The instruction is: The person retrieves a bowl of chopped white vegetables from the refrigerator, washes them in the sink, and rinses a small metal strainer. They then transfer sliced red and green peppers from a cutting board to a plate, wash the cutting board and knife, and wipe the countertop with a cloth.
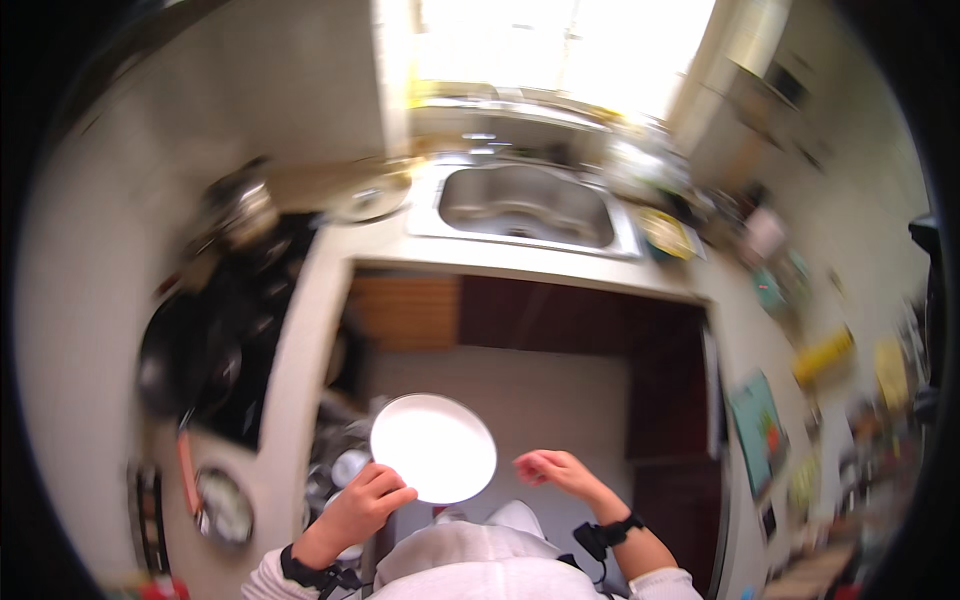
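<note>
My left hand (367,499) grips the lower left rim of a round white plate (435,448), which is held over the floor in front of my body. To the right of the plate is my right hand (541,469), its fingers curled and touching nothing; whether they are fully closed is hard to tell. Below and left of the plate, bowls and other dishes (349,466) stand close to my left hand, partly hidden by it. Black straps are on both wrists.
Ahead, a steel sink (525,206) is set in the pale countertop (480,253). A black wok (176,356) sits on the stove at left, near a pan lid (223,506). Along the right counter are a yellow-rimmed bowl (666,234), a green cutting board (757,431) and a yellow box (823,356).
</note>
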Motion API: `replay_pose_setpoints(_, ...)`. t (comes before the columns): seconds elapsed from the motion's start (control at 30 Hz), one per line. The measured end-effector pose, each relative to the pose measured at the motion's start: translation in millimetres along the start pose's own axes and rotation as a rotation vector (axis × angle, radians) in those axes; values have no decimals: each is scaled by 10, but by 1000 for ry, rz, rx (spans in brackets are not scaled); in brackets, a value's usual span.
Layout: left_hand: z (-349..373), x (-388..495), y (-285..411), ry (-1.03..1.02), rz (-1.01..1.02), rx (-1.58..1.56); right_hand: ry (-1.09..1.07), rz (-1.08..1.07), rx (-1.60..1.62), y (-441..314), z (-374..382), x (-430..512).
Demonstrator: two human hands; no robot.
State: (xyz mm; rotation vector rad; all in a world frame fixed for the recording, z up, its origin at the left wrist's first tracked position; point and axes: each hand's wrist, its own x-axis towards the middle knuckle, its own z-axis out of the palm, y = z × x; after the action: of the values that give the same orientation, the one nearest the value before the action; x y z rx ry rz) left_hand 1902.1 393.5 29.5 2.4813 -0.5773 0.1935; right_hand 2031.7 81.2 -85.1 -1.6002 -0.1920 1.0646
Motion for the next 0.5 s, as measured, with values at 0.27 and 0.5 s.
replay_pose_setpoints(0.27, 857, 1848, 439, -477, 653, -142, 314, -142, 666, 452, -658, -806)
replay_pose_setpoints(0.5, 1830, 3431, 1101, -463, 424, -277, 678, -291, 841, 1054, -2169, -1376)
